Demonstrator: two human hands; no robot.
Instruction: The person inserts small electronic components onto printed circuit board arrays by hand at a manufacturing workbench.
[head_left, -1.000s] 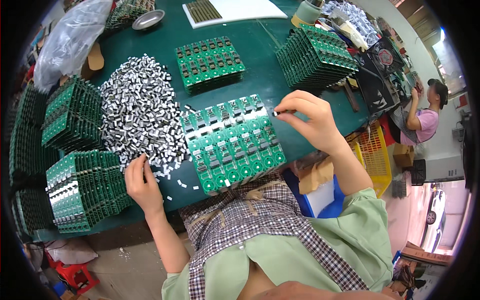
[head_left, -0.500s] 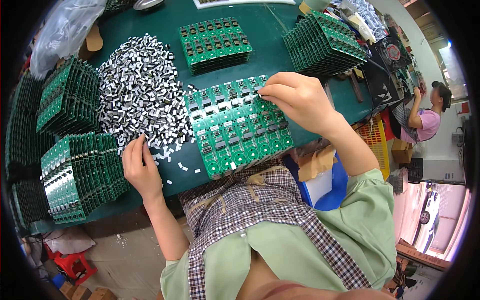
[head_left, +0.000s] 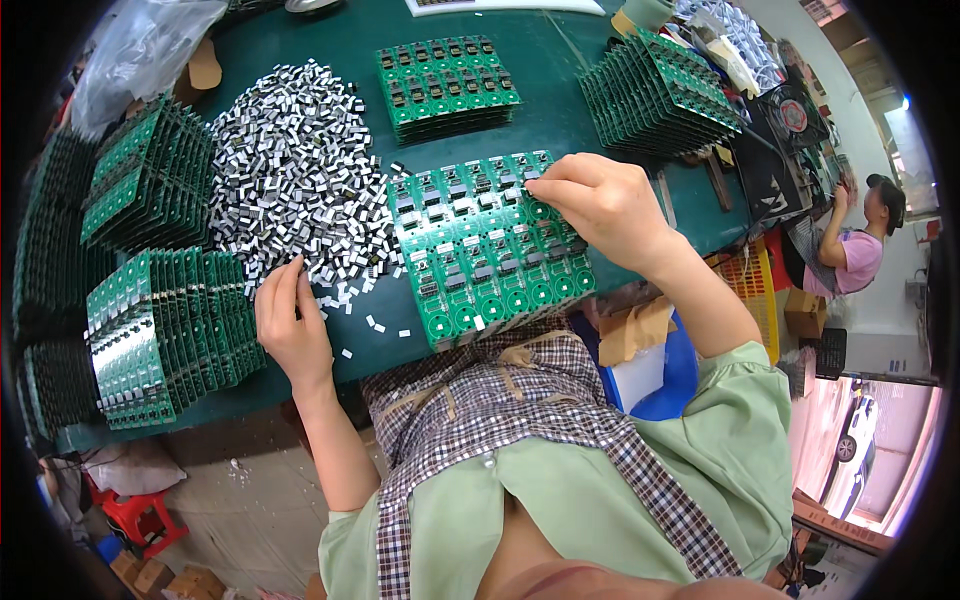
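Note:
A green circuit-board panel lies in front of me on top of a stack, with rows of dark components and round pads on it. My right hand is over its far right part, thumb and forefinger pinched together at the board's surface; whatever is between them is too small to make out. Left of the panel spreads a heap of small black-and-white block-shaped pieces. At the heap's near edge is my left hand, its fingers drawn together, their tips touching the pieces. Its grip is partly hidden.
More board stacks stand at the far middle, far right and left of the green table. A clear plastic bag lies far left. Beside my lap is a blue bin. Another person sits at the right.
The whole view has shifted slightly, so table and boards appear a little farther right. My right hand stays pinched at the panel, and my left hand remains at the heap's near edge.

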